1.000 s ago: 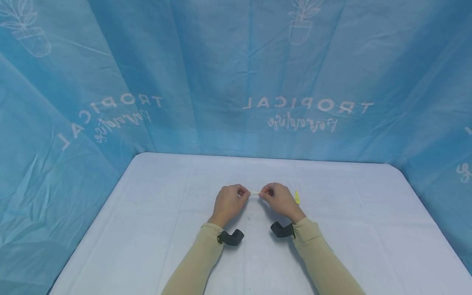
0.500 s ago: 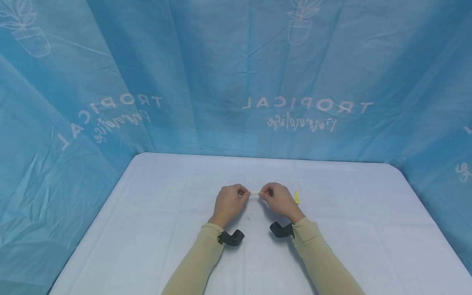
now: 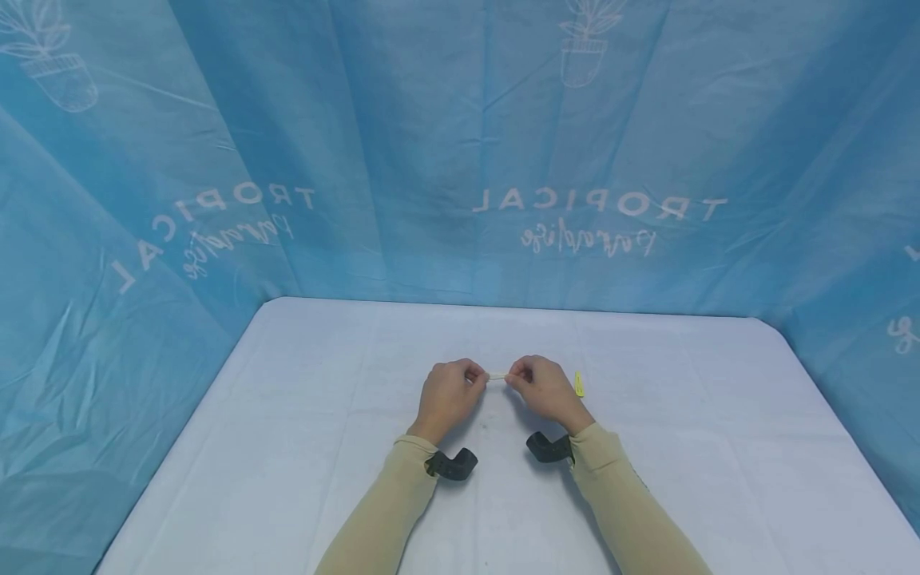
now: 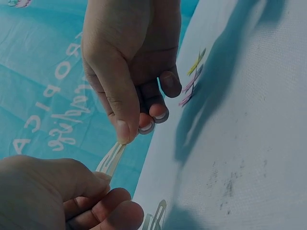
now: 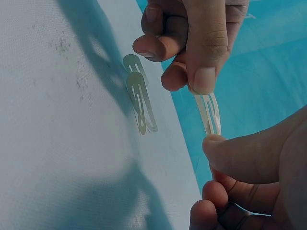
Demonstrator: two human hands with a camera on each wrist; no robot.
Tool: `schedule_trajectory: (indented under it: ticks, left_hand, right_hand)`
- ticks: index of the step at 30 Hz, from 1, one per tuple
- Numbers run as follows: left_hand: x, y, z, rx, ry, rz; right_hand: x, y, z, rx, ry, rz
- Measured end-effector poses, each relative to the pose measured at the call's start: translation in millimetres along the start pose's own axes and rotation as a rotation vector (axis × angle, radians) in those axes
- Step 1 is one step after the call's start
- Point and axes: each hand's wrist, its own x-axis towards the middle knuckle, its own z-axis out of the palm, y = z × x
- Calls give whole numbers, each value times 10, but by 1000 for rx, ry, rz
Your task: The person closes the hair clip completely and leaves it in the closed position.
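Note:
A slim, pale cream snap hair clip (image 3: 497,376) is stretched between both hands above the white table. My left hand (image 3: 447,395) pinches one end between thumb and fingers, and my right hand (image 3: 544,391) pinches the opposite end the same way. Close up in the left wrist view, the clip's slotted middle (image 4: 111,160) shows between the two thumbs; its tips are covered by fingers. From the right wrist side, the slotted strip (image 5: 207,115) appears with its long narrow openings.
A yellow hair clip (image 3: 579,384) lies right of my right hand. Pink hair clips (image 4: 188,93) are near it in the left wrist view. Pale hair clips (image 5: 139,98) lie by my left hand. A blue printed curtain (image 3: 402,160) rises behind the table (image 3: 287,447).

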Motion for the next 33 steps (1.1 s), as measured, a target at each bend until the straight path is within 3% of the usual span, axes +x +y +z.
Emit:
schedule_trajectory:
  ticks: [18, 27, 33]
  left_hand:
    - [-4, 8, 18, 25, 31, 13]
    - [-3, -2, 11, -3, 41, 45]
    - [-7, -2, 19, -16, 32, 33]
  right_hand:
    - [5, -18, 3, -9, -4, 10]
    - [8, -11, -3, 18, 8, 13]
    - [13, 15, 1, 20, 30, 2]
